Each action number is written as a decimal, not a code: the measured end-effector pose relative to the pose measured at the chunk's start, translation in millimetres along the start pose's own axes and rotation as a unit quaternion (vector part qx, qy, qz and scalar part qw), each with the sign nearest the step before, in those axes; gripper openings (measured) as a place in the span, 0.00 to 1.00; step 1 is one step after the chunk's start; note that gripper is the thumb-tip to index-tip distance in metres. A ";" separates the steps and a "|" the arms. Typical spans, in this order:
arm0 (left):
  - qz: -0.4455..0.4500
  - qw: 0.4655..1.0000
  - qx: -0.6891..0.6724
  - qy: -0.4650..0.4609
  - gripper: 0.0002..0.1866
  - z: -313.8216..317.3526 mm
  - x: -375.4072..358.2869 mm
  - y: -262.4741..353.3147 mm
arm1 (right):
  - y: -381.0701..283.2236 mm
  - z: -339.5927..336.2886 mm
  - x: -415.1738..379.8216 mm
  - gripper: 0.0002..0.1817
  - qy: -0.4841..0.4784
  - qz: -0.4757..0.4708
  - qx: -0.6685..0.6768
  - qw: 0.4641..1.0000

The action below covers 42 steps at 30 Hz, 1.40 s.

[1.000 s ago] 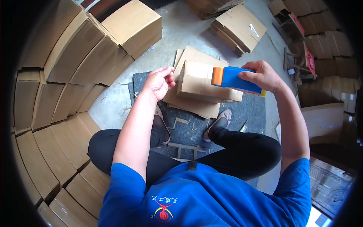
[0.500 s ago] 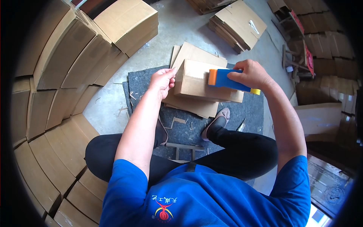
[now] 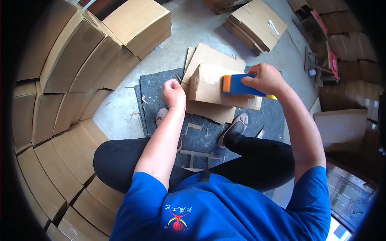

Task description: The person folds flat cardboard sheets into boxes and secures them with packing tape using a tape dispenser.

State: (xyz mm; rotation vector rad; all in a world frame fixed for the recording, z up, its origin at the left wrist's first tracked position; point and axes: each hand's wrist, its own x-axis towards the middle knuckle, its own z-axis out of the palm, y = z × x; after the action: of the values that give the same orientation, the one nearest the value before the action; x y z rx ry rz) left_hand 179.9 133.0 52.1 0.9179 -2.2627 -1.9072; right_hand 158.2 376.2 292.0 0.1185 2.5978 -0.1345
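A closed cardboard box (image 3: 209,86) lies on top of flat cardboard sheets (image 3: 213,56) in front of me. My right hand (image 3: 267,78) grips a blue tape dispenser (image 3: 240,83) with an orange front end, held against the box's top toward its right half. Just off the box's left end is my left hand (image 3: 174,94), its fingers curled closed; whether anything is inside them is hidden. A pale shine, like clear tape, shows on the top of the box.
A dark mat (image 3: 150,86) with cardboard scraps lies under the box and my feet. Cardboard boxes (image 3: 96,60) are piled at the left. A stack of flattened cartons (image 3: 257,24) stands at the back, and more cartons (image 3: 341,124) line the right. A knife-like tool (image 3: 260,131) lies by my right foot.
My left hand has come away from the box's left edge, moving slightly down and turning, with its fingers curling in. My right hand and the tape dispenser have barely moved.
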 end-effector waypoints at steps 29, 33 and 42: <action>-0.062 0.949 0.094 -0.296 0.34 21.1 -34.1 74.2 | 257.2 49.4 -34.6 0.34 -0.044 -0.034 0.267 0.962; -0.054 0.947 0.109 -0.296 0.34 20.8 -30.7 72.3 | 283.2 67.0 -32.6 0.35 -0.064 -0.010 0.326 0.943; 0.292 0.814 0.495 -0.078 0.32 39.0 -51.6 93.9 | 284.5 103.2 -3.6 0.35 -0.033 -0.058 0.347 0.936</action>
State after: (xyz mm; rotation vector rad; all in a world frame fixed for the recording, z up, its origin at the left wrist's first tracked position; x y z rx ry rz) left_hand 168.9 197.5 145.5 -0.0305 -3.1146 -0.4941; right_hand 245.1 645.7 185.0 0.2042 2.3714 -1.0737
